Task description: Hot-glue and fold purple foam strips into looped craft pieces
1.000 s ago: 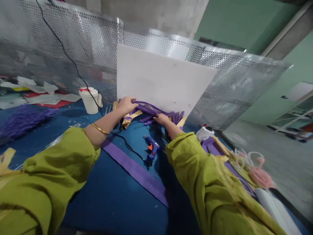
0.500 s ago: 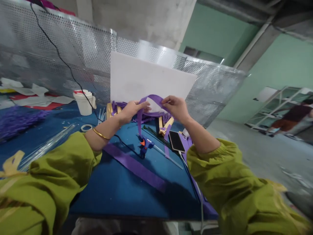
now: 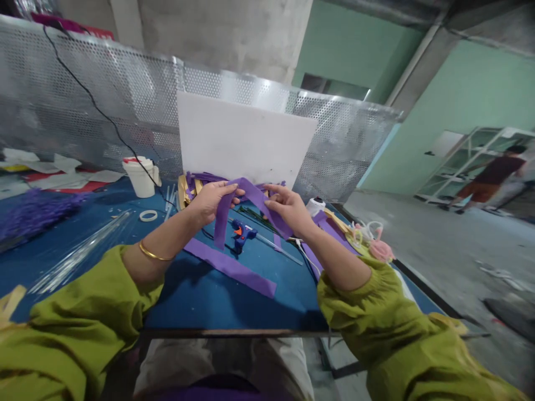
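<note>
A purple fabric strip (image 3: 251, 192) is stretched between my two hands above the table. My left hand (image 3: 214, 199) pinches it near the bend, and one end hangs down beneath the fingers. My right hand (image 3: 290, 209) grips the strip farther along, with its other end showing below the fingers. Under the hands lies a blue glue gun (image 3: 243, 234) with a clear glue stick (image 3: 280, 249) in its back. A second purple strip (image 3: 232, 267) lies flat on the blue table, nearer to me.
To the left stand a white bucket (image 3: 141, 177), a tape roll (image 3: 148, 215) and a bundle of clear sticks (image 3: 83, 250). A white board (image 3: 246, 139) rises behind the hands. Pink and white cords (image 3: 379, 248) lie at right. A person (image 3: 489, 178) stands by a shelf rack far right.
The strip has gone from a rounded loop to a flatter bent span, with its right end now hanging out. Both hands sit slightly lower in view, and the camera view has shifted.
</note>
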Tool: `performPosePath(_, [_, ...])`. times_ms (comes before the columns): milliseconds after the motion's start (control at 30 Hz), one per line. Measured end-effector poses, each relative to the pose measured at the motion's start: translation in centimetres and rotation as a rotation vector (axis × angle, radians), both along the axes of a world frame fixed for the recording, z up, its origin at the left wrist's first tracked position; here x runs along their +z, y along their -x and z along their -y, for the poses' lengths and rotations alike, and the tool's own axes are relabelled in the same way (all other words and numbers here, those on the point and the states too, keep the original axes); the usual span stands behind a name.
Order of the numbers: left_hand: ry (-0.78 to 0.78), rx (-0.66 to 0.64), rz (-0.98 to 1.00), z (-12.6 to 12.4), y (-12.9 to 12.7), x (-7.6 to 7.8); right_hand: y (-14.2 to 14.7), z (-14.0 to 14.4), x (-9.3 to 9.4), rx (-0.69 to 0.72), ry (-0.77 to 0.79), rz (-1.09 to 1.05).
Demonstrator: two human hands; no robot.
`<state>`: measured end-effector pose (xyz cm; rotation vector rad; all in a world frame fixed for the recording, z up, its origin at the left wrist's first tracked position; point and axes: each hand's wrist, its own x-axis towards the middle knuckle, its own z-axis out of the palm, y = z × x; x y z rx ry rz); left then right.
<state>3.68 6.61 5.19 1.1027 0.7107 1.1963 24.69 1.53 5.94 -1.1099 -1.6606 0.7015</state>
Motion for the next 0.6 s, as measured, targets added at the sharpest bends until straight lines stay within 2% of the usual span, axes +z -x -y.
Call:
performPosePath(100, [0.163,0.042,0.084,1.0,0.0,-0.4,1.1,2.1,0.0,0.178,-0.093,0.181])
performPosePath(167, [0.246,-0.003,0.107,1.6,0.0,-0.8,1.8,3.1,-0.1,0.278,-0.104,0.289])
performPosePath(233, [0.266,-0.093,0.138,2.1,0.2,-1.3,2.3,3.5,-0.3,0.31,-0.138,0.36])
performPosePath(333, [0.219,-0.157,0.205,2.3,0.5,-2.1,2.6,3.6,-1.2,0.181,-0.265,0.49])
performPosePath(467, [0.209,-0.055,0.257,2.1,0.2,-3.2,2.7,3.6,-2.6,-0.037,-0.444,0.623])
performPosePath(600, [0.181,0.068,0.303,2.3,-0.7,-3.9,3.3,3.3,-3.0,-0.025,-0.573,0.63])
